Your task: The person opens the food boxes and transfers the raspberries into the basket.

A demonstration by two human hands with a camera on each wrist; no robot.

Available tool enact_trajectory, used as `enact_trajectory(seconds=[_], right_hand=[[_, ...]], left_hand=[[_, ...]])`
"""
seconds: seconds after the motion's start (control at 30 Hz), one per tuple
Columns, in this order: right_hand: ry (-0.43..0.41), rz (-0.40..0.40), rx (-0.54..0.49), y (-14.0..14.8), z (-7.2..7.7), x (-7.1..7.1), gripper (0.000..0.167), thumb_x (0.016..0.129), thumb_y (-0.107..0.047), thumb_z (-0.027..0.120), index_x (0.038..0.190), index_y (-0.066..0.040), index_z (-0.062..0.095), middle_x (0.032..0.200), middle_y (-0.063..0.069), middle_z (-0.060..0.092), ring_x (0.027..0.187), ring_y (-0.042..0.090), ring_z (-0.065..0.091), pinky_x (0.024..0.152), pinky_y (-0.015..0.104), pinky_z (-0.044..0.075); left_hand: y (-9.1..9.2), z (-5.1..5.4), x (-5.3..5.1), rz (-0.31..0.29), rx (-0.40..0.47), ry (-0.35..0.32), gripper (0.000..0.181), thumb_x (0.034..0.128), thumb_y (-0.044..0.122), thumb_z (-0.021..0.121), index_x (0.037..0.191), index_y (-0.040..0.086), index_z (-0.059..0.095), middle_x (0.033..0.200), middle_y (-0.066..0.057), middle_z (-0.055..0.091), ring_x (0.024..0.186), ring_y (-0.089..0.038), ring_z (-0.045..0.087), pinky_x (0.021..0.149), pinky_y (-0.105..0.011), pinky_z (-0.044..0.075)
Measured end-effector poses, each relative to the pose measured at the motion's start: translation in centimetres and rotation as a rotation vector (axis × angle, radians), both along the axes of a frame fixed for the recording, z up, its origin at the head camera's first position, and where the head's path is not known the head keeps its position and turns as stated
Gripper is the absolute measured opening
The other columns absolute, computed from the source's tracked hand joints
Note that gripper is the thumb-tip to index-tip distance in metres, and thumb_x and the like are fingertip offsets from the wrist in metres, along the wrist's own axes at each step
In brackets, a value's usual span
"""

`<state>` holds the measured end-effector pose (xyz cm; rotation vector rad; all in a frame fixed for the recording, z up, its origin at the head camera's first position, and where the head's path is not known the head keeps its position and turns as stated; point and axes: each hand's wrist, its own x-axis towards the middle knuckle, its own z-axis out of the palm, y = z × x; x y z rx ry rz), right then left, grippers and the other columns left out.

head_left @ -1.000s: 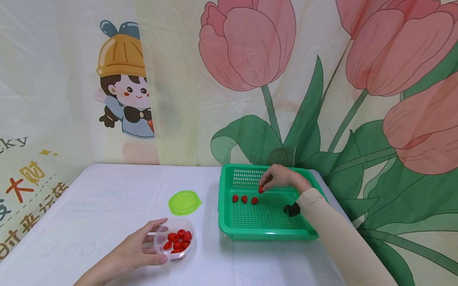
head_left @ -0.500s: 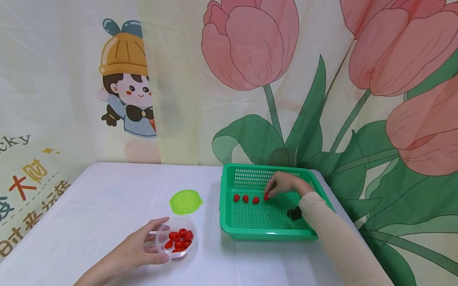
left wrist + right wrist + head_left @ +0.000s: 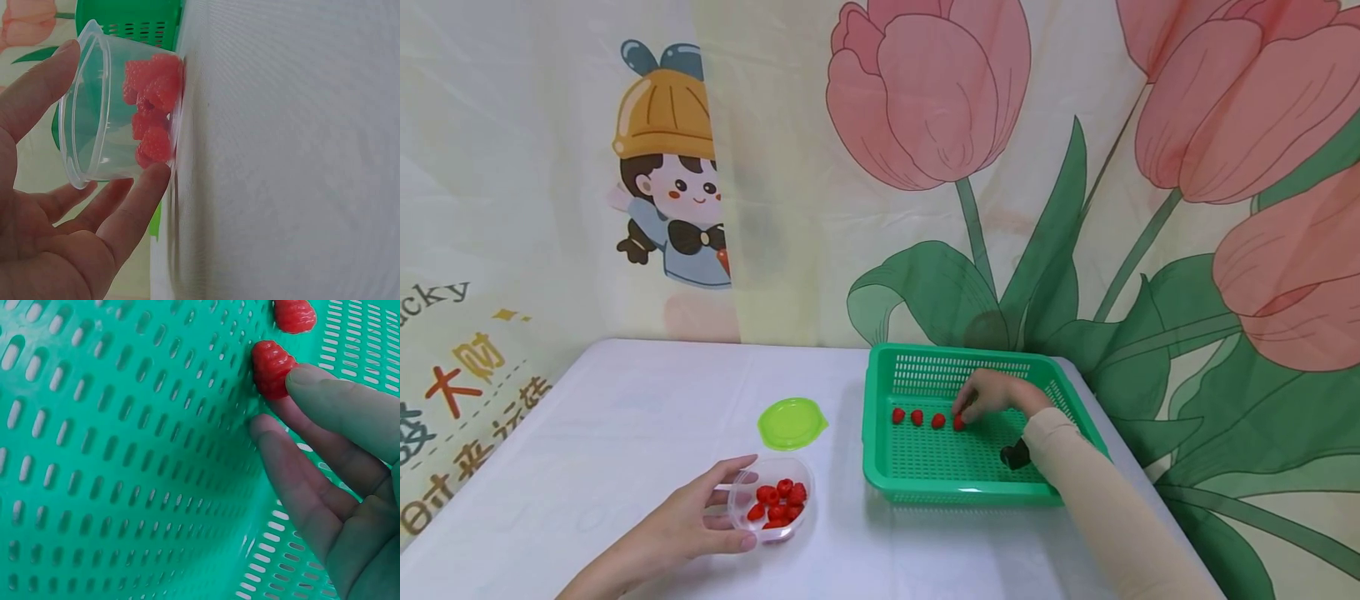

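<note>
My left hand (image 3: 692, 521) holds a clear plastic tub (image 3: 115, 81) on the table, thumb at its rim and fingers round its side. Several red raspberries (image 3: 153, 81) lie at the tub's bottom. Inside a green plastic basket (image 3: 917, 483), my right hand (image 3: 988, 396) pinches a raspberry (image 3: 270, 369) between thumb and finger. That raspberry touches or nearly touches the basket floor. A neighbouring raspberry (image 3: 295, 315) lies close by in the right wrist view. To the left of my right hand, 3 raspberries (image 3: 917, 417) form a row on the basket floor.
A light green lid (image 3: 792, 423) lies on the white table (image 3: 625, 417), behind the tub and left of the basket. A black device (image 3: 1015, 455) sits at my right cuff, over the basket. Behind the table hangs a printed tulip cloth (image 3: 940, 92).
My right hand has lowered the raspberry towards the basket floor, at the right end of the row. The left hand and tub have stayed in place; the head view has shifted slightly.
</note>
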<state>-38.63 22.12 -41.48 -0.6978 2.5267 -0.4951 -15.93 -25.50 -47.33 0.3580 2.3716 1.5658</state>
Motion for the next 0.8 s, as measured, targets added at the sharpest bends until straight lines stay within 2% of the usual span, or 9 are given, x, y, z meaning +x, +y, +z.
enact_trajectory(seconds=[0.23,0.4,0.53,0.67,0.8], right_hand=[[0.009,0.013,0.005,-0.1,0.9,0.3,0.023,0.097,-0.009,0.078,0.119,-0.012,0.080,0.119,0.000,0.077,0.113,0.020,0.070,0.097,0.039,0.060],[0.081,0.062,-0.047,-0.7,2.4,1.3,0.028,0.097,-0.011,0.078,0.125,-0.006,0.078,0.124,0.007,0.076,0.118,0.027,0.069,0.094,0.038,0.061],[0.139,0.103,-0.129,-1.8,4.1,2.7,0.029,0.098,-0.012,0.077,0.126,-0.005,0.077,0.127,0.011,0.075,0.110,0.024,0.074,0.091,0.035,0.062],[0.179,0.150,-0.192,-3.5,6.0,4.7,0.027,0.098,-0.011,0.077,0.125,-0.008,0.077,0.126,0.007,0.076,0.101,0.017,0.077,0.089,0.030,0.062],[0.222,0.200,-0.225,-5.5,7.2,6.6,0.028,0.097,-0.010,0.078,0.125,-0.008,0.077,0.124,0.004,0.076,0.095,0.011,0.077,0.087,0.027,0.061]], left_hand=[[0.1,0.0,0.0,-0.005,0.003,0.008,0.101,0.0865,0.020,0.091,0.166,0.009,0.029,0.159,-0.026,0.045,0.131,-0.044,0.059,0.094,-0.034,0.063],[0.1,0.0,0.0,-0.003,0.000,0.010,0.101,0.0860,0.019,0.091,0.165,0.008,0.029,0.158,-0.027,0.045,0.131,-0.043,0.059,0.094,-0.037,0.063],[0.1,0.0,0.0,0.002,-0.001,0.003,0.102,0.0856,0.018,0.091,0.166,0.008,0.029,0.158,-0.027,0.045,0.130,-0.043,0.060,0.094,-0.037,0.063],[0.1,0.1,-0.1,0.005,-0.006,-0.009,0.102,0.0855,0.020,0.091,0.166,0.009,0.029,0.158,-0.028,0.045,0.130,-0.043,0.061,0.094,-0.037,0.063],[0.1,0.1,-0.2,0.009,-0.009,-0.017,0.102,0.0854,0.021,0.092,0.165,0.009,0.029,0.158,-0.027,0.045,0.130,-0.043,0.060,0.094,-0.038,0.063]])
